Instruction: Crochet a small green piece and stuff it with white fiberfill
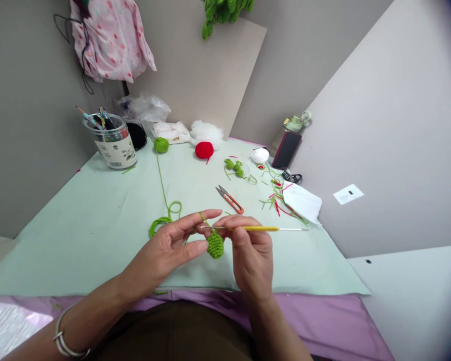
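Note:
A small green crochet piece (215,245) hangs between my hands, above the front of the table. My left hand (176,243) pinches its left edge with the thumb, and green yarn runs over the raised index finger. My right hand (250,245) grips a crochet hook (261,228) by its yellow handle, fingers wrapped round it. The hook's thin metal tip points left, at the top of the green piece; whether it sits inside a stitch I cannot tell. From a green yarn ball (161,145) at the back, a strand leads to loose loops (158,224) beside my left hand.
Orange-handled thread snips (230,199) lie beyond my hands. Behind them are a red yarn ball (204,150), white stuffing (206,132) and small green crocheted bits (235,167). Yarn scraps (277,200) and a phone (286,150) are right; a pencil jar (116,148) stands left.

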`<state>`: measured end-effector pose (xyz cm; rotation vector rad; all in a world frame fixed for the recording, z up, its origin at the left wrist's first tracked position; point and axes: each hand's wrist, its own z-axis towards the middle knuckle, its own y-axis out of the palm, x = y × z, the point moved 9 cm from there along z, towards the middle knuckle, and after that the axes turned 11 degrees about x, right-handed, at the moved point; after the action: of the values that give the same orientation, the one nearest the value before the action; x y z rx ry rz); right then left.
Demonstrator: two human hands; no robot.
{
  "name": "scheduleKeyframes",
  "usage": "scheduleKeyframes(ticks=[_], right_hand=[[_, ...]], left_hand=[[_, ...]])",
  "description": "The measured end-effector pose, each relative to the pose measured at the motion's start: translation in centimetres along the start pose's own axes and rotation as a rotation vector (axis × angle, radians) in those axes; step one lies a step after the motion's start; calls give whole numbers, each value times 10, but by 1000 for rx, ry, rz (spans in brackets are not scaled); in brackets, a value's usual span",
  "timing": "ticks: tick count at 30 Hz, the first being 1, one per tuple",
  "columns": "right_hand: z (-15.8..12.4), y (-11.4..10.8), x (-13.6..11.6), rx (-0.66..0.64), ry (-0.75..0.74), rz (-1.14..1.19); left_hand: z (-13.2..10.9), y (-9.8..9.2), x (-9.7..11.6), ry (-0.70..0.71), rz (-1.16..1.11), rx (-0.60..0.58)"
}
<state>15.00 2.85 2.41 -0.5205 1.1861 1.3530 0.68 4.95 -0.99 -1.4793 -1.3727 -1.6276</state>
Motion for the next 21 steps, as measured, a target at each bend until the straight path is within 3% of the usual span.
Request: scheduleKeyframes(ticks=[6,12,16,21], right_hand=[[9,1,-1,-29,90,14],[7,4,-11,-100,18,-49],[0,7,-32,-134,-173,-225],[-22,18,-51,-216,-552,-566]], left_hand=[[0,-2,9,23,-54,-17],[-1,0,12,18,-52,1],[-3,-5,14,69,47,65],[-6,-13,19,167,139,231]])
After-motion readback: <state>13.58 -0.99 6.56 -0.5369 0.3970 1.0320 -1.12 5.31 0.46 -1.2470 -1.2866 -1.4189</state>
